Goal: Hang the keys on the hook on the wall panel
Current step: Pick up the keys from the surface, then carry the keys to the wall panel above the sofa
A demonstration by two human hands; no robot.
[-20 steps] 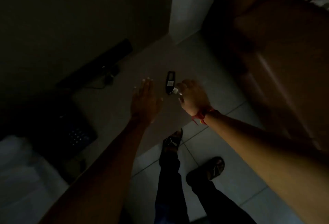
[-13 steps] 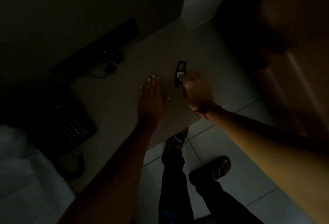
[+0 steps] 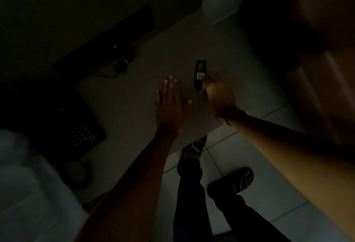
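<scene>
The keys (image 3: 200,72), a black fob with a pale tag and a small ring at its near end, lie on a grey tabletop (image 3: 172,45). My right hand (image 3: 218,92), with a red thread at the wrist, has its fingers curled around the fob's near end. To the left of the fob, my left hand (image 3: 169,105) rests flat on the table with fingers spread and nothing in it. The room is very dark, and I can make out no hook or wall panel.
A black desk phone (image 3: 80,136) sits at the table's left. A long black bar (image 3: 107,44) with cables (image 3: 121,65) lies at the back. White cloth (image 3: 28,184) is at the lower left. Brown wooden furniture (image 3: 317,72) stands to the right. My sandalled feet are on the tiled floor (image 3: 269,203).
My right hand has closed in over the fob's near end and its fingers have curled. The left hand stays flat beside it. The view has shifted slightly.
</scene>
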